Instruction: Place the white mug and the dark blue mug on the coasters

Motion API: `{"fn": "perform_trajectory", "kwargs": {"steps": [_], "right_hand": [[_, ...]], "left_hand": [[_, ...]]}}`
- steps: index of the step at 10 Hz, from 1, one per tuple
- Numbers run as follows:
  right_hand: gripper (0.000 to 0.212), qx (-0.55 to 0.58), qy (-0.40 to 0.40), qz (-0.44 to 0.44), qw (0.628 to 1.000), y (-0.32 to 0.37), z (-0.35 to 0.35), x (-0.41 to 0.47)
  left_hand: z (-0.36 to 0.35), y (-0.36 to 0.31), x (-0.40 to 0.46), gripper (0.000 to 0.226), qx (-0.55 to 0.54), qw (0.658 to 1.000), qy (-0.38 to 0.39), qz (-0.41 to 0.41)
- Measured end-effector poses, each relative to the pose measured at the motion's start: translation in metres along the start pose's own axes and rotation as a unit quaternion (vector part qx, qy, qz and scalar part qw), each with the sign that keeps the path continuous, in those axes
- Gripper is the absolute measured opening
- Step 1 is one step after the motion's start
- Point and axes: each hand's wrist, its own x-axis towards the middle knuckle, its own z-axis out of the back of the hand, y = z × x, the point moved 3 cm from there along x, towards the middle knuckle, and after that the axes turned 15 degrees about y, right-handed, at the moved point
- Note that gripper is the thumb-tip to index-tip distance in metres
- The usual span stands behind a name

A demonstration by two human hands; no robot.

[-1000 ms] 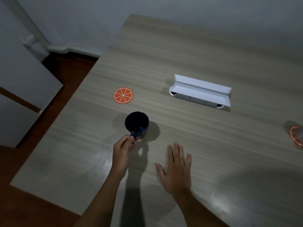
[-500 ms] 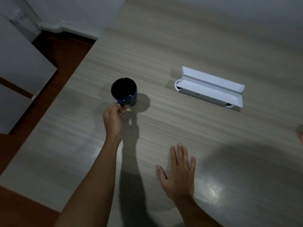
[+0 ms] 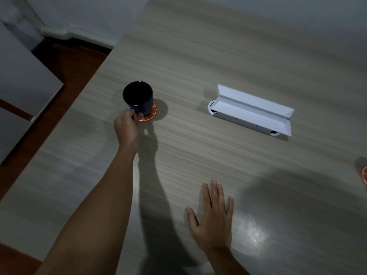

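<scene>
- left hand [image 3: 127, 126] pinched on the handle of the dark blue mug [image 3: 138, 101]; fingers [image 3: 137, 116] wrapped round the handle, so hand is clamped on the mug.
- mug sits just beyond the grip, upright, mouth up, handle pointing back toward the hand.
- key relation: mug base is over the orange coaster [image 3: 150, 114], but coaster shows only on the side right of the grip and a bit toward the wrist; mug looks off-centre toward the far left of the coaster. Can't tell if base is touching or just above.
- judgement: next move is likely a small settle/nudge to the right of the grip, then let go of the handle.
- right hand [image 3: 213, 221] flat, fingers spread, palm down on the table [image 3: 198, 56], holding nothing; well back and right of the grip.
- second coaster [image 3: 364, 177] at the frame edge, far right of the grip, much nearer the right hand; half cut off.
- white mug: not in view.
- white open box [image 3: 252, 111] lies right of the grip, long axis running left-right and slanting nearer at its far end; well apart from the mug.
- risk guess: handle-only pinch, mug could tip if released off the coaster edge.
</scene>
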Motion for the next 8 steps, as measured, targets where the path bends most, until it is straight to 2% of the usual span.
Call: {"fn": "perform_trajectory", "kwargs": {"steps": [4, 7, 8], "right_hand": [[0.086, -0.002, 0.004, 0.002, 1.000, 0.001, 0.004, -0.002], [0.084, -0.005, -0.022, 0.016, 1.000, -0.002, 0.000, -0.002], [0.083, -0.005, -0.026, 0.014, 1.000, -0.001, 0.000, 0.000]], "left_hand": [[0.007, 0.007, 0.009, 0.030, 0.007, 1.000, 0.005, 0.016], [0.013, 0.006, -0.008, 0.010, 0.064, 0.997, 0.049, 0.007], [0.023, 0.014, -0.031, 0.027, 0.073, 0.996, 0.053, -0.008]]}}
